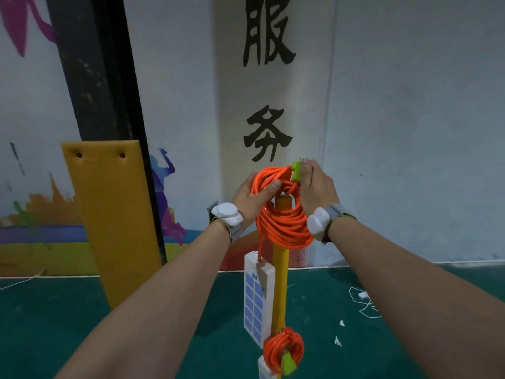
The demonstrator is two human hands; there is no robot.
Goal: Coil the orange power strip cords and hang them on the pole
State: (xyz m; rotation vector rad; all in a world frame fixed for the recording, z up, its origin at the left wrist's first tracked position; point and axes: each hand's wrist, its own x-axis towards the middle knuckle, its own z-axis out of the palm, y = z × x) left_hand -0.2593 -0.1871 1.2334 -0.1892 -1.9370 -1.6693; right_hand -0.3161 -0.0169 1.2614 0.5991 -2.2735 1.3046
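A coiled orange cord [284,222] is looped around the top of the yellow pole [280,280]. My left hand [252,199] grips the coil's left side, thumb across the strands. On the coil's right, my right hand [314,184] pinches the green plug [295,170] at the top. The cord's white power strip [258,298] with blue sockets hangs below the coil beside the pole. Lower on the pole hangs a second orange coil [282,350] with its own green plug [288,363].
A yellow padded board [109,214] leans against a black pillar [101,77] at the left. The painted wall is close behind the pole. On the green floor at the right lie a thin white cable [364,302] and paper scraps [338,341].
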